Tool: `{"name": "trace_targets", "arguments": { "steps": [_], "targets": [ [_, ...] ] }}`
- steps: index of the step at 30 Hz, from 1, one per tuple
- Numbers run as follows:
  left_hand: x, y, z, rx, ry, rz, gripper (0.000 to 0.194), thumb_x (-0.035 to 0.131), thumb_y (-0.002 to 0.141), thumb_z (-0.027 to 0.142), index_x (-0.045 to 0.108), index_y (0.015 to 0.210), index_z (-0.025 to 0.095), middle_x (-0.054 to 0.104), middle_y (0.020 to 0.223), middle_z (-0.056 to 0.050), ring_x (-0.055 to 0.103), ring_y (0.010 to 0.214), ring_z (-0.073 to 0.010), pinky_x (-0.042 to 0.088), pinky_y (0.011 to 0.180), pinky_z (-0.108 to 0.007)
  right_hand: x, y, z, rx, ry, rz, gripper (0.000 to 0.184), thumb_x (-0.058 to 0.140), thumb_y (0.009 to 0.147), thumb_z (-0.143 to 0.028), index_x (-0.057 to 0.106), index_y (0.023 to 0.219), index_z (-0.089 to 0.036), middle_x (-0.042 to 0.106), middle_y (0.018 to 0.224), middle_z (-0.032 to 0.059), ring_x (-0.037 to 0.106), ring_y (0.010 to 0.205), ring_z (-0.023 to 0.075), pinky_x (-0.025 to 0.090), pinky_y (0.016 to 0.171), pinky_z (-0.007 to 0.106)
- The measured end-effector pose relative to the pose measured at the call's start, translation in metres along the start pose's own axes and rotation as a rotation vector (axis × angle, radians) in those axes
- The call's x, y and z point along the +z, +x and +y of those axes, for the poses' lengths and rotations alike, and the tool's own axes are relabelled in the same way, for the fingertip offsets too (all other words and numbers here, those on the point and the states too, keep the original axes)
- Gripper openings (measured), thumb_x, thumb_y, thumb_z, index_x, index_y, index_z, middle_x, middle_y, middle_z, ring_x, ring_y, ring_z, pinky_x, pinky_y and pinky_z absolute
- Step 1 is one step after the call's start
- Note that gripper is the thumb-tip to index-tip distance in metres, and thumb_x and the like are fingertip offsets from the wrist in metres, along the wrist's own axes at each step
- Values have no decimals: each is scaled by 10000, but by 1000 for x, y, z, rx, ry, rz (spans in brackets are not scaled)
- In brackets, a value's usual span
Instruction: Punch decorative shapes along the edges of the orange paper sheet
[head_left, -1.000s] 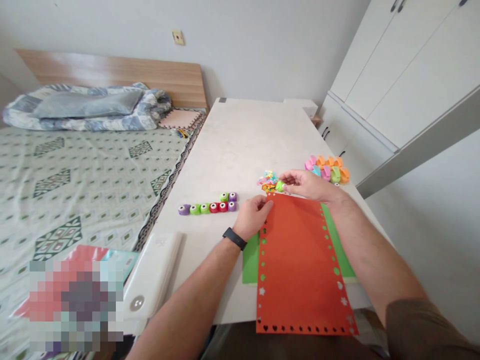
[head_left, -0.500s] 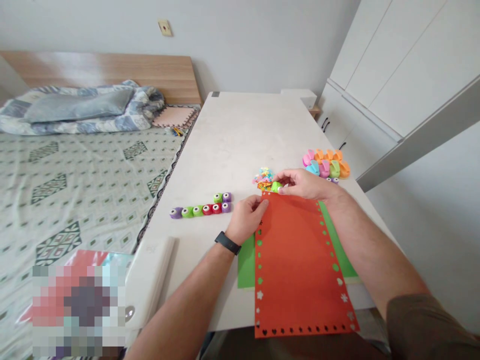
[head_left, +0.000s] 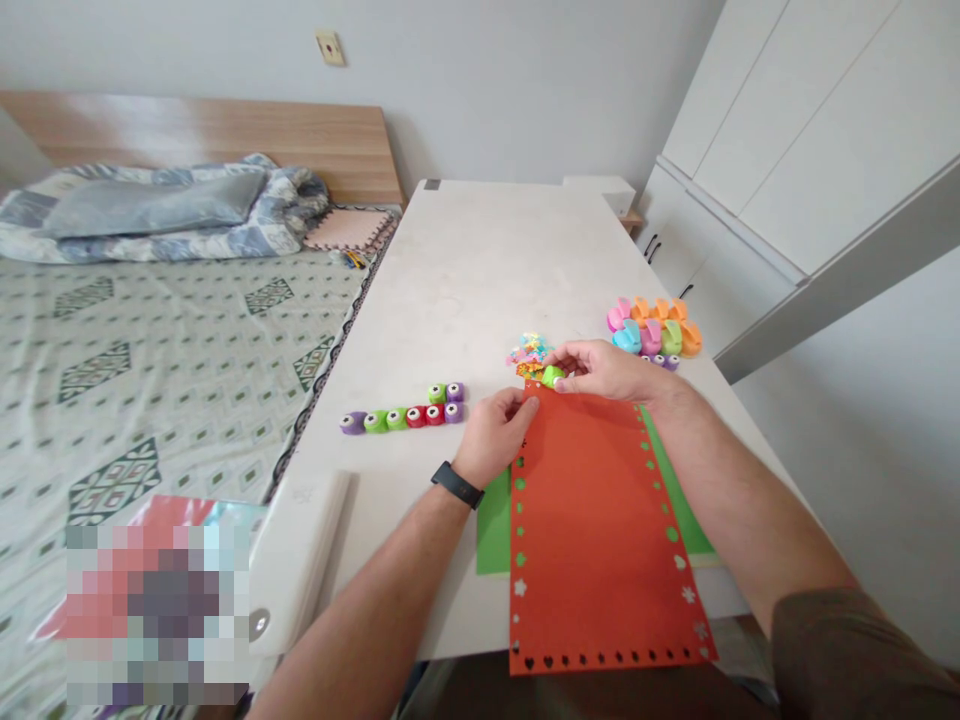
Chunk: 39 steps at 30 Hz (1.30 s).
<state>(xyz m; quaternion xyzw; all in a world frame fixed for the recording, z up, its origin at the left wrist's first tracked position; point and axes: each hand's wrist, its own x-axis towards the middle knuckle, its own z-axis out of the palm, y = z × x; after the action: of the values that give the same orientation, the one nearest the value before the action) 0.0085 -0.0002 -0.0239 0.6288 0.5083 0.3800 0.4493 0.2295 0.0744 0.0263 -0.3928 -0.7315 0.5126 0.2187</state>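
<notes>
An orange-red sheet of paper (head_left: 592,530) with small shapes punched along its edges lies over green paper (head_left: 493,525). Its near end overhangs the table edge. My left hand (head_left: 496,432) pinches the sheet's far left corner between thumb and fingers. At the far edge, my right hand (head_left: 607,370) is closed around a small green craft punch (head_left: 553,376), which sits against the paper. Just beyond it is a pile of small colourful paper cut-outs (head_left: 530,352). How far the sheet's edge reaches into the punch is hidden.
To the left, several small purple, green and red craft punches (head_left: 405,416) stand in rows. Larger pastel punches (head_left: 652,328) cluster at the right. A white device (head_left: 304,560) lies along the table's left edge, beside a bed (head_left: 187,350). Cabinets (head_left: 795,150) flank the right side.
The camera view has shifted slightly to the right. Both hands keep almost the same places on the sheet and the green punch.
</notes>
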Motion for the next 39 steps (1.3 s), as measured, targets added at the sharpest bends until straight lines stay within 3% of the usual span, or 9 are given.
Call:
{"name": "trace_targets", "arguments": {
  "steps": [10,22,29,39],
  "targets": [
    [0,-1,6,-14,-47,43,339,628,891,484,693,811,161,638,677,-10,554,649,-145,432,575,-240,1,2,1,-26,31,76,400,756,822,-307,688,1195,-182,738,1046,58,672,936,182,533,889,337],
    [2,0,-2,1,-45,11,361,594,928,496,709,899,155,666,753,-20,544,655,-136,411,582,-236,-1,-1,6,-14,-29,-72,428,754,828,-337,683,1208,-154,697,930,26,602,795,143,485,740,279],
    [3,1,-3,34,3,19,360,571,954,479,699,897,147,633,730,-7,500,634,-118,381,575,-235,2,3,10,-34,121,-151,305,717,881,-341,648,1113,-155,724,961,54,665,883,166,514,871,339],
    [2,1,1,34,16,21,343,575,948,467,688,867,153,606,695,6,486,622,-119,362,567,-239,0,2,13,-37,-70,-168,483,726,847,-321,668,1309,-189,729,1055,40,625,856,158,500,800,294]
  ]
}}
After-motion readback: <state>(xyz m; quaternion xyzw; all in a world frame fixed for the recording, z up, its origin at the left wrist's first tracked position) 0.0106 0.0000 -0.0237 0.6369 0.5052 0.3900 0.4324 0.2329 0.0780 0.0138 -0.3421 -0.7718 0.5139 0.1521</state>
